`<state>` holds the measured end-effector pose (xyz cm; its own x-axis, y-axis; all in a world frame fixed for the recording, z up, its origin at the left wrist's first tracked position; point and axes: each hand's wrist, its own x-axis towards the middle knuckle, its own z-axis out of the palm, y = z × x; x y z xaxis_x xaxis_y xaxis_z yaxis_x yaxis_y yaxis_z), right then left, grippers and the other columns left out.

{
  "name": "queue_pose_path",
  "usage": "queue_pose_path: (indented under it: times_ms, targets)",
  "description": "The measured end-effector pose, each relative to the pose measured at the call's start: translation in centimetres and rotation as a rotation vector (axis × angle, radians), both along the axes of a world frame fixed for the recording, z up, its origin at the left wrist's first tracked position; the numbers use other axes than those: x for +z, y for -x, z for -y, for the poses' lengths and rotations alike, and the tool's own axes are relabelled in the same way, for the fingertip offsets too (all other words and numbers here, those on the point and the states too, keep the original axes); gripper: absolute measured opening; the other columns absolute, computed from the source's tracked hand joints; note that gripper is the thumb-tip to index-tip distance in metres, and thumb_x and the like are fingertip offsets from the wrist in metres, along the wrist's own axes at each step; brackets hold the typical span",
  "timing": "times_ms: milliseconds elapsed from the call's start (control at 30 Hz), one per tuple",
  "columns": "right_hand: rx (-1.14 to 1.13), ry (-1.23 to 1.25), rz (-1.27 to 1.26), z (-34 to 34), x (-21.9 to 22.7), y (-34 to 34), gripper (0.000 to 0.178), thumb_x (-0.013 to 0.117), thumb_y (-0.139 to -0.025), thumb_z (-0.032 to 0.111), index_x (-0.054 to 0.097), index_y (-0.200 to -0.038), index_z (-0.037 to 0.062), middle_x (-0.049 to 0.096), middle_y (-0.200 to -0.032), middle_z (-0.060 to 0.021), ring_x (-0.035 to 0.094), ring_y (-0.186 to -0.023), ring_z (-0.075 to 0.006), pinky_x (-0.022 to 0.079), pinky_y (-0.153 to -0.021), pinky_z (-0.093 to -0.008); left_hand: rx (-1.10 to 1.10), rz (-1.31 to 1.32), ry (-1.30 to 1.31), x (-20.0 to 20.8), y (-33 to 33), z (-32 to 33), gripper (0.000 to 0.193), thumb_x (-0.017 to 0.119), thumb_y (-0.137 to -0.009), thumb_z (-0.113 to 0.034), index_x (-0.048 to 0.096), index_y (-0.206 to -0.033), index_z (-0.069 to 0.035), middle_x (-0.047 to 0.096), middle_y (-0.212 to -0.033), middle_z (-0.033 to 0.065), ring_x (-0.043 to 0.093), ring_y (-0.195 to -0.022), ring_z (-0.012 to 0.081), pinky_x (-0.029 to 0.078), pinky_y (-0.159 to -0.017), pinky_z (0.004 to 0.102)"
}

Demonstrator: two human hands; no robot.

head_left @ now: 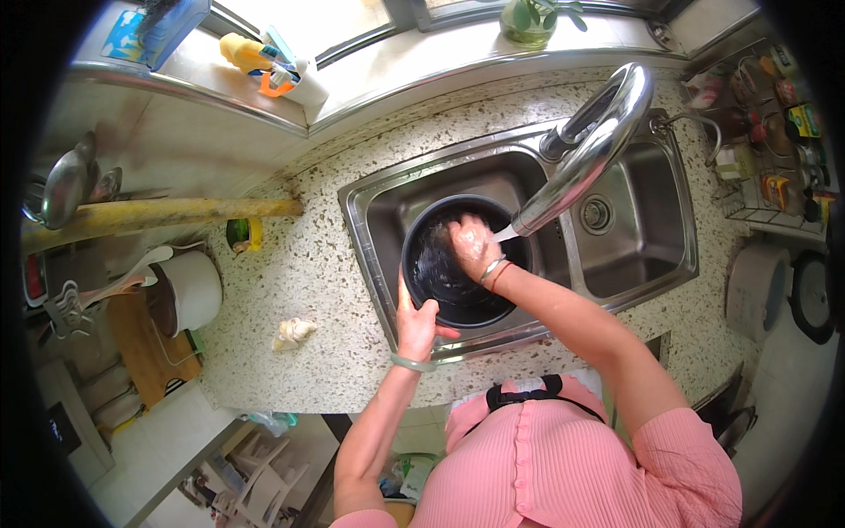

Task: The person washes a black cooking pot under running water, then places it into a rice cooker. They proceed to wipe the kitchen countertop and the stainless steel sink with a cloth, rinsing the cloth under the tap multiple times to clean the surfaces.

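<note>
A round black pot (pixel 471 314) sits in the left basin of a steel double sink (pixel 354 220), with water swirling inside. My left hand (pixel 415 329) grips its near left rim, thumb on the side toward me. Inside the pot is my right hand (pixel 476 247), wet, fingers pointing down and blurred. Whether those fingers hold anything is hidden. From the chrome faucet (pixel 607 132) a stream of water falls beside my right wrist.
The right basin shows a drain (pixel 595 214). On the speckled counter lies a crumpled pale cloth (pixel 293 333). At left stand a white pot (pixel 189 290) and a wooden cutting board (pixel 150 348). Bottles and jars fill a rack (pixel 775 176) at right. A plant (pixel 530 22) stands on the sill.
</note>
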<state>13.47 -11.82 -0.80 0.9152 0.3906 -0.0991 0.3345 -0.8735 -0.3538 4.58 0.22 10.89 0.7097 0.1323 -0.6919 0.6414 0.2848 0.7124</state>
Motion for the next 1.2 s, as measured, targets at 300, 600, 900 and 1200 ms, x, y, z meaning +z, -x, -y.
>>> queue_pose_path:
  times_ms: [300, 600, 900, 1200]
  targets:
    - [-0.248, -0.992, -0.565, -3.7, 1.0, 2.8, 0.026, 0.069, -0.082, 0.01, 0.06, -0.104, 0.0008, 0.065, -0.093, -0.0118, 0.063, -0.085, -0.0212, 0.051, -0.076, -0.0325, 0.003, 0.003, 0.002, -0.8, -0.1, -0.7, 0.084, 0.039, -0.078, 0.008, 0.009, -0.151, -0.02, 0.052, -0.119, 0.018, 0.066, -0.065, 0.0275, 0.059, -0.044, 0.0318]
    - [-0.988, -1.706, -0.802, -2.1, 2.8, -1.4, 0.031, 0.065, -0.086, 0.004, 0.051, -0.113, -0.0002, 0.06, -0.105, -0.01, 0.062, -0.098, -0.0228, 0.054, -0.082, -0.0407, 0.083, 0.007, 0.111, -1.0, -0.1, -0.3, 0.073, 0.041, -0.079, 0.006, 0.018, -0.144, -0.015, 0.06, -0.1, 0.0147, 0.067, -0.061, 0.0279, 0.058, -0.041, 0.0348]
    - [-0.6, -1.946, -1.102, 4.0, 5.9, -2.8, 0.036, 0.06, -0.094, 0.028, 0.056, -0.117, 0.0016, 0.064, -0.107, -0.0061, 0.063, -0.096, -0.0162, 0.051, -0.083, -0.0317, 0.089, 0.088, -0.078, -0.4, 0.0, -1.3, 0.091, 0.038, -0.074, 0.011, 0.014, -0.152, -0.027, 0.04, -0.141, 0.0173, 0.068, -0.076, 0.0269, 0.057, -0.042, 0.0267]
    - [-0.675, -1.89, -1.548, 7.1, 2.3, -1.9, 0.027, 0.06, -0.092, 0.03, 0.058, -0.111, 0.0106, 0.062, -0.114, -0.0114, 0.062, -0.097, -0.0258, 0.057, -0.069, -0.0383, 0.007, 0.306, -0.549, 2.3, -0.3, -4.6, 0.081, 0.039, -0.076, 0.012, 0.037, -0.146, -0.027, 0.017, -0.154, 0.0202, 0.066, -0.079, 0.0173, 0.056, -0.047, 0.0206]
